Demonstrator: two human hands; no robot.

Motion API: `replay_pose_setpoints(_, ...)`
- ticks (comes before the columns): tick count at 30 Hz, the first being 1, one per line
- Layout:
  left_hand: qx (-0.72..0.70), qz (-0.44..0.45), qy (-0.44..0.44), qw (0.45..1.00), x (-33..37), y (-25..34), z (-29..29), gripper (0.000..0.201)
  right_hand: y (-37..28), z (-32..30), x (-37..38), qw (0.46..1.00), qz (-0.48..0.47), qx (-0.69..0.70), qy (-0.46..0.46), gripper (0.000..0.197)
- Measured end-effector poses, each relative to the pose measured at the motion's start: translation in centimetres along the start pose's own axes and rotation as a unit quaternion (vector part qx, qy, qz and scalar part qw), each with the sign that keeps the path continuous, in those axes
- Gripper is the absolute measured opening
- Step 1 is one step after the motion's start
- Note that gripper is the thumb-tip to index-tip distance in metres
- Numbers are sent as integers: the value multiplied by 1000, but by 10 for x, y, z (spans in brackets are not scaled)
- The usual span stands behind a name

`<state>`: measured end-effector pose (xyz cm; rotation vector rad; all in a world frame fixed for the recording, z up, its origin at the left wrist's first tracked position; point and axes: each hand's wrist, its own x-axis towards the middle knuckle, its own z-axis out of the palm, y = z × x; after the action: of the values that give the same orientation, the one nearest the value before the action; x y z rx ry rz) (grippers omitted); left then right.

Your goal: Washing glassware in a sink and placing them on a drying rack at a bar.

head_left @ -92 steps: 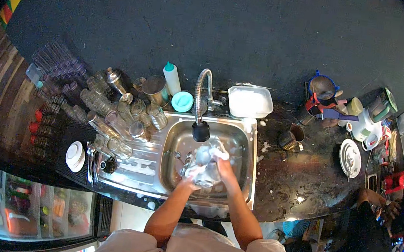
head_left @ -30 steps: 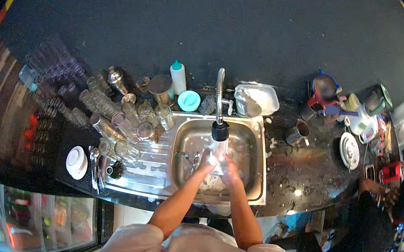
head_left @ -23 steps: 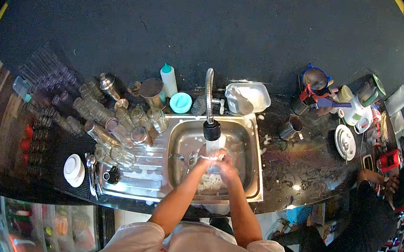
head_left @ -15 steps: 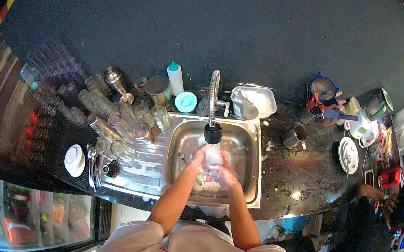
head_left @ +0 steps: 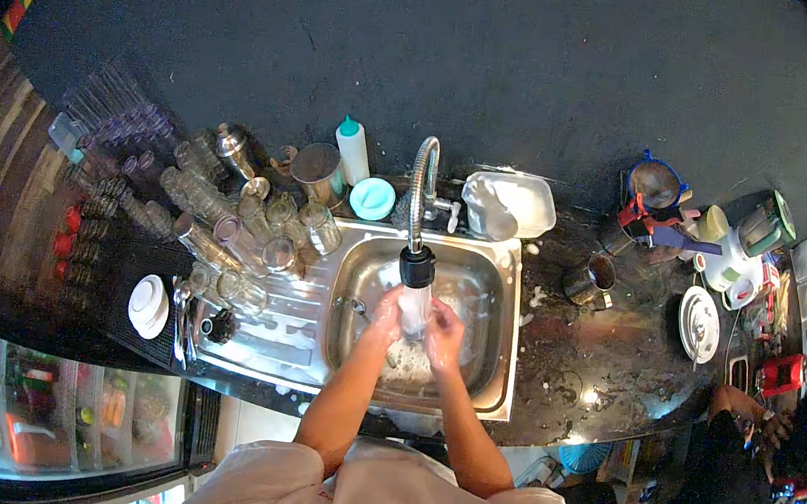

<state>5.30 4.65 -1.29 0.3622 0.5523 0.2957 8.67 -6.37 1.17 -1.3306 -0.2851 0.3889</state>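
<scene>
Both my hands are in the steel sink [head_left: 336, 344], under water running from the black spray head [head_left: 416, 268] of a coiled-neck faucet. My left hand [head_left: 385, 320] curls against the left side of a whitish, shiny shape [head_left: 413, 312] in the stream. Water and foam blur that shape, so its kind cannot be made out. On the stream's other side is my right hand [head_left: 444, 340], wet, with its fingers raised, slightly bent and apart. Suds lie on the sink floor below both hands.
Several glass jars [head_left: 321, 229] and tumblers crowd the drainboard [head_left: 282, 338] at left, near stacked white saucers [head_left: 148, 306]. Behind the sink stand a squeeze bottle [head_left: 352, 150] and a plastic tub [head_left: 510, 205]. A metal cup [head_left: 590, 279] is at right; another person's hand [head_left: 772, 430] shows beyond.
My right hand has drawn out from beneath the stream to its right side, fingers now pointing up. My left hand has shifted slightly left. Water still runs.
</scene>
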Motion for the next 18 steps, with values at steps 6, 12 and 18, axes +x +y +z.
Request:
replay_pose_setpoints(6,44,98,113,988,-38,26,15,29,-11,50,30,927,-34,-360,-102,21)
replay_pose_setpoints(12,95,59,94,989,-40,13,46,29,50,-2,43,961,-83,-252,-82,39)
replay_pose_setpoints(18,123,6,50,991,-16,15,15,33,-28,-1,-6,952,217,163,-143,50)
